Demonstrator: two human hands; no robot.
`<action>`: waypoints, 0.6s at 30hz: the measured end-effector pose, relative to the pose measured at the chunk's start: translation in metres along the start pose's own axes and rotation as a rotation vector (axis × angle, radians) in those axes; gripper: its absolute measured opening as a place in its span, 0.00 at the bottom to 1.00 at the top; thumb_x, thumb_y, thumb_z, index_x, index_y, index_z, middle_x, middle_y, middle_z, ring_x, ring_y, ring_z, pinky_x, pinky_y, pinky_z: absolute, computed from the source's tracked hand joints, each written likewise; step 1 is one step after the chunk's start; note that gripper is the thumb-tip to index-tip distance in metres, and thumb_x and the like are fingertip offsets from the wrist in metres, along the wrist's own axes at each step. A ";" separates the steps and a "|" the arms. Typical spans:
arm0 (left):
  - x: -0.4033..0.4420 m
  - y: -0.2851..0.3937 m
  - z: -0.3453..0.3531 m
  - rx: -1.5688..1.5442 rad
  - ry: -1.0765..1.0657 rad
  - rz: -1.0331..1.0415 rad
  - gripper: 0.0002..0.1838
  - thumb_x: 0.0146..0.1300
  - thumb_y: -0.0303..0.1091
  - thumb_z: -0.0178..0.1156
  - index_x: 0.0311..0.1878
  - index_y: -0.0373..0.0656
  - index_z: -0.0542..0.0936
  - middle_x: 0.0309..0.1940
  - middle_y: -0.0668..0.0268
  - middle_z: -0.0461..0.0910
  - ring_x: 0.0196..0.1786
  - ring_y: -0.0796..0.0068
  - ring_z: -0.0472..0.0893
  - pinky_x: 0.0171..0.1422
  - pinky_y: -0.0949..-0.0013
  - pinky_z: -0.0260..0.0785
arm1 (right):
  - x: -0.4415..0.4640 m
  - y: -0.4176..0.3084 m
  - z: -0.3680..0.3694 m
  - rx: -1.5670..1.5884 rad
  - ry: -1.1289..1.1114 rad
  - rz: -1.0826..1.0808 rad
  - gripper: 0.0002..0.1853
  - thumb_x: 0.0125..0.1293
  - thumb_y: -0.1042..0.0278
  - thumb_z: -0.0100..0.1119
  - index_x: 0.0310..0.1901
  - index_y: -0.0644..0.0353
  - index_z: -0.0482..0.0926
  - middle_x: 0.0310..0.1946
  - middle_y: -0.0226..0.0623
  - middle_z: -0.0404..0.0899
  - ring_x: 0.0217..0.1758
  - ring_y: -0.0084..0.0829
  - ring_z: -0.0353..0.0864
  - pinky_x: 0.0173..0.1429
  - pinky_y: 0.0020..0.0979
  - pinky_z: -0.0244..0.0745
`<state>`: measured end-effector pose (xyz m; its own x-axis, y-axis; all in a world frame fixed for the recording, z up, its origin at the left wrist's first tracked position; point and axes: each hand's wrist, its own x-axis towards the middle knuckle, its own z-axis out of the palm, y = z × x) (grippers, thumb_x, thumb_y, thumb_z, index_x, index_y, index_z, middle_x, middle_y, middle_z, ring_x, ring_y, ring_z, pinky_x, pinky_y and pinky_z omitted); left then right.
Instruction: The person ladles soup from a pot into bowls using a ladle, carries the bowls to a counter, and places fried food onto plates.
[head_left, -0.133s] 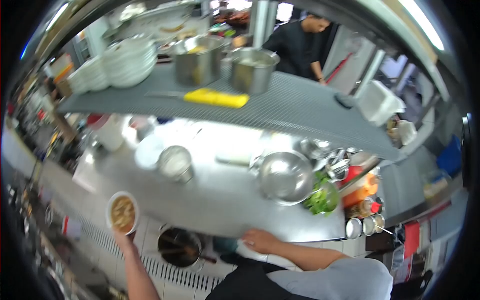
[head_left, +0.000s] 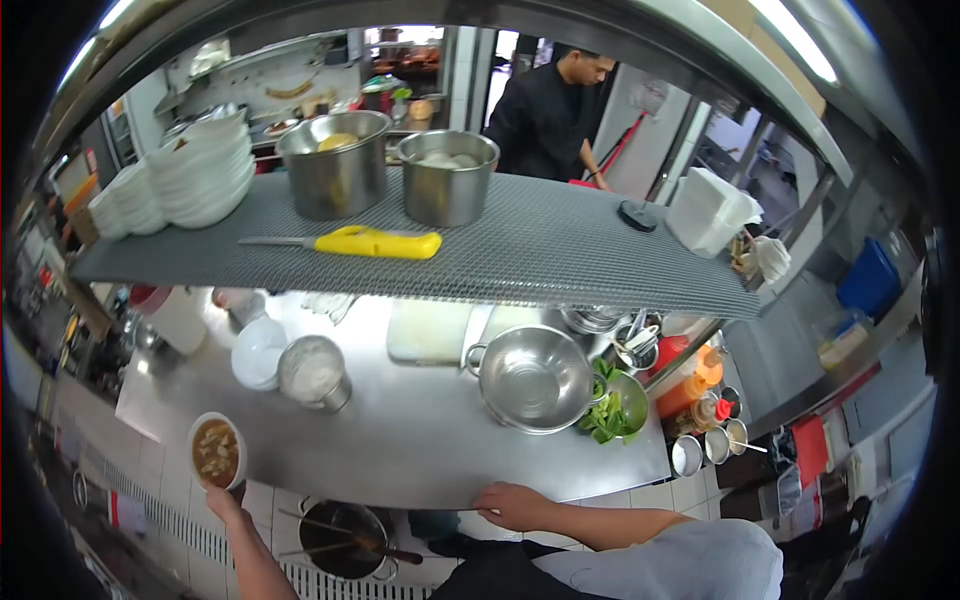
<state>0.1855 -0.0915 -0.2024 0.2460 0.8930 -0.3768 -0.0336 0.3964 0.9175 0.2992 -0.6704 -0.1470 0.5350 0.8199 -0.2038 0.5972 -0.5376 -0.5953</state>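
Note:
A white bowl [head_left: 218, 418] of brown soup with pale pieces is held at the left, beyond the steel counter's near left edge. My left hand [head_left: 224, 503] grips it from below, its fingers partly hidden by the bowl. My right hand [head_left: 508, 506] rests at the front edge of the counter [head_left: 420, 450], fingers bent and pressed together; whether anything is under them is hidden. Below the counter, between my hands, a dark pot [head_left: 345, 540] with long sticks and a dark-handled utensil stands near the floor.
A steel colander [head_left: 536, 380], greens [head_left: 604, 412], a floury container [head_left: 314, 372] and sauce bottles [head_left: 682, 397] stand on the counter. The shelf [head_left: 560, 240] above holds pots [head_left: 335, 170], a yellow-handled knife [head_left: 375, 242] and stacked bowls [head_left: 205, 175]. Behind it stands a person [head_left: 540, 115].
The whole view has shifted, with the shelf and counter items now lower and further left. My left hand still holds the bowl, and my right hand stays at the counter edge.

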 end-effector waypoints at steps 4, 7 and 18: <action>0.083 -0.015 0.050 -0.026 0.117 0.072 0.38 0.78 0.60 0.43 0.66 0.27 0.72 0.56 0.46 0.80 0.49 0.54 0.85 0.47 0.59 0.84 | 0.043 0.012 -0.008 -0.048 -0.056 -0.052 0.14 0.74 0.59 0.55 0.54 0.55 0.81 0.51 0.38 0.79 0.55 0.43 0.80 0.60 0.41 0.77; 0.121 -0.022 0.054 -0.021 0.159 0.114 0.38 0.78 0.58 0.45 0.65 0.24 0.72 0.54 0.48 0.81 0.48 0.54 0.86 0.45 0.59 0.84 | 0.111 -0.013 -0.016 -0.131 -0.094 -0.083 0.16 0.71 0.58 0.57 0.53 0.57 0.81 0.50 0.43 0.78 0.57 0.45 0.79 0.60 0.42 0.77; 0.104 0.028 0.066 -0.129 0.013 0.008 0.35 0.75 0.63 0.49 0.63 0.35 0.74 0.50 0.54 0.80 0.45 0.60 0.82 0.42 0.61 0.81 | 0.317 -0.067 -0.043 -0.340 0.392 -0.278 0.28 0.64 0.58 0.67 0.63 0.58 0.73 0.65 0.45 0.73 0.55 0.43 0.83 0.57 0.41 0.80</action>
<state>0.2743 -0.0018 -0.2069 0.2322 0.8988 -0.3718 -0.1600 0.4123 0.8969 0.4544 -0.3825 -0.1385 0.4735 0.8399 0.2654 0.8700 -0.3990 -0.2896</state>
